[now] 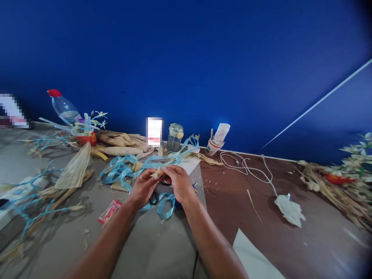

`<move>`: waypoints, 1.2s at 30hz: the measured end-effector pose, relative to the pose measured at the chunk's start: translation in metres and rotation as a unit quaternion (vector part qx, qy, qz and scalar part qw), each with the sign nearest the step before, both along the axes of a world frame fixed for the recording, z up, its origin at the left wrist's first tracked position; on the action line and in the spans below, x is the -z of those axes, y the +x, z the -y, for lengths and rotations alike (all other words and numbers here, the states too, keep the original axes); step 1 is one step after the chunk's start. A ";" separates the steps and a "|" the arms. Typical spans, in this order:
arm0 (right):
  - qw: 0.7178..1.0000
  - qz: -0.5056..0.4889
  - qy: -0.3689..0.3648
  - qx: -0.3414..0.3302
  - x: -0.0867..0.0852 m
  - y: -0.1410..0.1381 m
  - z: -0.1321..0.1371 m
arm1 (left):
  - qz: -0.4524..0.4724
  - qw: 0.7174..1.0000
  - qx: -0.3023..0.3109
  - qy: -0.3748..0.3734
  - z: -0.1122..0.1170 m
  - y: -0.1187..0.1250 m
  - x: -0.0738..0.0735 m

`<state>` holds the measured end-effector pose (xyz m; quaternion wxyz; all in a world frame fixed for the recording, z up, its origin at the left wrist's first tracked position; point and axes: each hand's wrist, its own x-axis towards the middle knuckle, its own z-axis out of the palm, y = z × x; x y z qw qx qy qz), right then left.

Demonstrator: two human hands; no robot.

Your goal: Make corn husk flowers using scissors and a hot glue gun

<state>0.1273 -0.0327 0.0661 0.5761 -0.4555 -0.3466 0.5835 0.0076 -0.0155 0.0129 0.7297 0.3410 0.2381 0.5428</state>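
A small pale flower (157, 173), apparently made of dried husk, is held up between my two hands over the table. My left hand (144, 187) pinches it from the left, fingers closed. From the other side, my right hand (180, 183) closes its thumb and fingertips on the same flower. Light blue ribbon (117, 170) lies in loose loops behind and left of my hands, and a further ribbon loop (166, 206) shows below them. Between my wrists is a black ring-shaped handle (153, 198), mostly hidden.
Blue-wrapped stems (36, 211) and dried husks (122, 141) spread over the left side. Along the blue wall stand a lit phone (154, 131), a clear jar (174, 137), a paper cup (214, 147) and a red-capped bottle (65, 106). A white cable (247, 167) and finished-looking flowers (359, 162) lie right.
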 end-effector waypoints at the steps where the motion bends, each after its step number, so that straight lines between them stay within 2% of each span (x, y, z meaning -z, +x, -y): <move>1: 1.000 0.000 -0.001 0.001 0.000 0.000 0.000 | 0.000 1.000 0.000 -0.001 0.000 0.000 0.000; 16: 0.999 0.024 -0.001 0.044 0.009 0.005 -0.007 | -0.029 1.000 -0.004 0.010 0.000 0.002 -0.002; 24: 0.997 -0.026 -0.062 0.032 0.016 0.008 -0.013 | -0.054 0.998 -0.022 0.005 -0.001 0.000 0.005; 28: 0.997 -0.016 -0.068 0.041 0.014 0.013 -0.014 | -0.050 0.998 -0.032 0.000 -0.004 -0.001 0.008; 31: 0.997 0.046 -0.045 0.031 0.010 0.019 -0.013 | -0.038 0.998 -0.045 -0.002 -0.006 -0.002 0.009; 33: 0.989 0.147 -0.006 0.007 0.007 0.024 -0.012 | -0.033 0.998 -0.056 0.000 -0.007 -0.003 0.009; 36: 0.939 0.334 0.068 -0.042 0.005 0.031 -0.007 | -0.033 0.997 -0.075 0.003 -0.008 -0.003 0.009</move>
